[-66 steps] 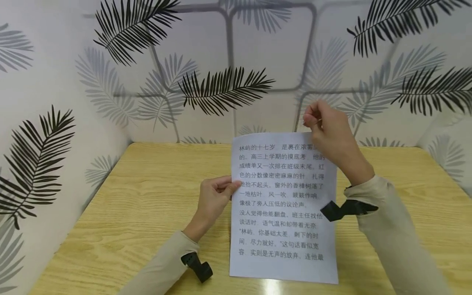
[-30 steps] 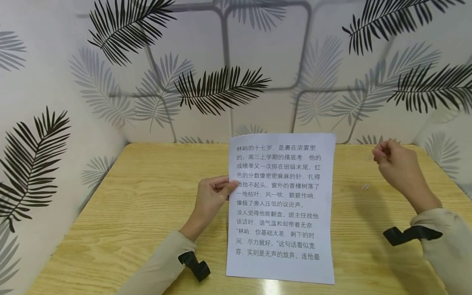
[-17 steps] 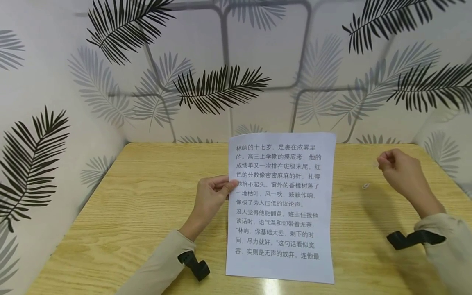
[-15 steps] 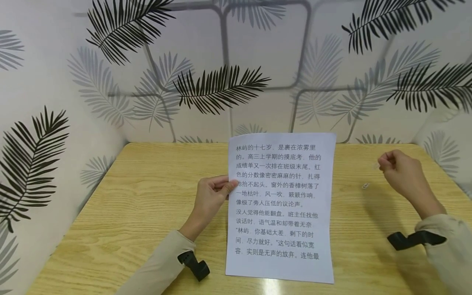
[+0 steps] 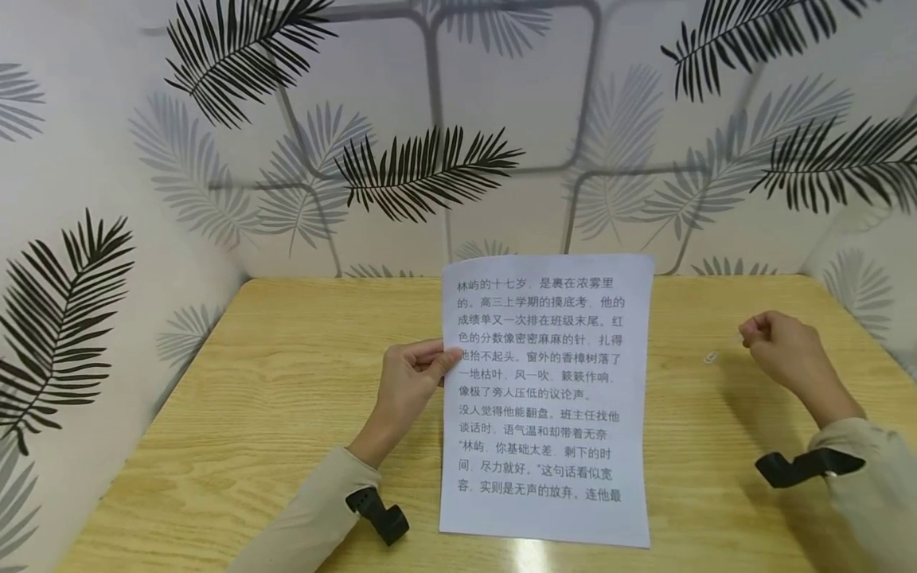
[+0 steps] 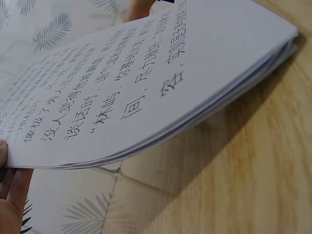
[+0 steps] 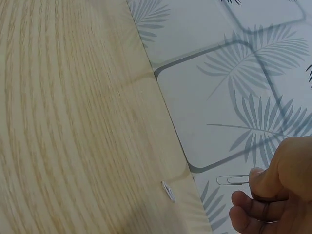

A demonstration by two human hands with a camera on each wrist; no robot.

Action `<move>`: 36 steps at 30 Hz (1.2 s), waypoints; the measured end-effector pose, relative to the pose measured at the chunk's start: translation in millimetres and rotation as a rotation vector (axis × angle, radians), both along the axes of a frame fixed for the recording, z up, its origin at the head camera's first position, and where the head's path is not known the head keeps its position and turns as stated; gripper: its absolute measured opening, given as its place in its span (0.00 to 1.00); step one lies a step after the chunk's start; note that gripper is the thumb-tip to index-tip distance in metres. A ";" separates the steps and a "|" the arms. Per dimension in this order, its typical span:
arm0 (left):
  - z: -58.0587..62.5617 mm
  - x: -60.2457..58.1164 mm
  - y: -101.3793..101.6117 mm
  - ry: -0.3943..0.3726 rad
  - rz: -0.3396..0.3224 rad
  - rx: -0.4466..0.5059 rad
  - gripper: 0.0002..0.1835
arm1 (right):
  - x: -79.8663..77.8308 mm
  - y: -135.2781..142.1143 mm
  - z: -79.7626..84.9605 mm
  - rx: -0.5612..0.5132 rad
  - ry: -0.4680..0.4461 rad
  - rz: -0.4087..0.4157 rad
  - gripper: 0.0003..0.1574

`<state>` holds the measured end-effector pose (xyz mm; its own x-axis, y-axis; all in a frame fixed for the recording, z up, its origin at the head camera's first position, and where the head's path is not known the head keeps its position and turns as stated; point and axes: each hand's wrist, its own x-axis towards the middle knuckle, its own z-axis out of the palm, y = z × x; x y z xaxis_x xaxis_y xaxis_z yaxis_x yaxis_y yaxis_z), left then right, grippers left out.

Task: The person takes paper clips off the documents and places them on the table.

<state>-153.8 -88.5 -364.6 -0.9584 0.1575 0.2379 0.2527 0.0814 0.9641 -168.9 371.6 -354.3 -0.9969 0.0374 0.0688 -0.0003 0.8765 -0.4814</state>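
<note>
A thin stack of white paper sheets point(image 5: 544, 513), its top page printed with Chinese text, is held up at a tilt over the table. My left hand point(image 5: 411, 390) pinches its left edge between thumb and fingers; the layered edges of the sheets point(image 6: 209, 73) show in the left wrist view. Off to the right, my right hand point(image 5: 791, 354) pinches a light wire paper clip point(image 7: 233, 180) between thumb and finger, one end sticking out. A second paper clip point(image 5: 711, 358) lies on the table just left of that hand.
The wood-grain table point(image 5: 286, 382) ends at a pale wall point(image 5: 516, 95) patterned with dark and grey leaves. Black straps point(image 5: 383, 517) with small mounts are around both wrists.
My right hand has moved from the top right corner of the sheets out to the right, then lower toward the tabletop. The left hand and sheets have stayed nearly still.
</note>
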 end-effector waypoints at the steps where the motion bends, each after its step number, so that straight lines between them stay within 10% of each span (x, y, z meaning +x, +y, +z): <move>1: -0.7 -0.7 -0.6 0.002 0.000 0.001 0.10 | -0.8 1.6 -1.5 0.001 -0.014 0.000 0.18; 36: 1.3 2.6 0.6 -0.028 0.009 0.013 0.10 | -5.0 6.8 -34.3 -0.015 -0.122 -0.072 0.16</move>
<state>-151.2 -87.9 -363.3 -0.9661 0.1460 0.2127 0.2247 0.0710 0.9718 -173.8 378.4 -388.5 -0.9926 0.1090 -0.0536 0.1213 0.8647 -0.4874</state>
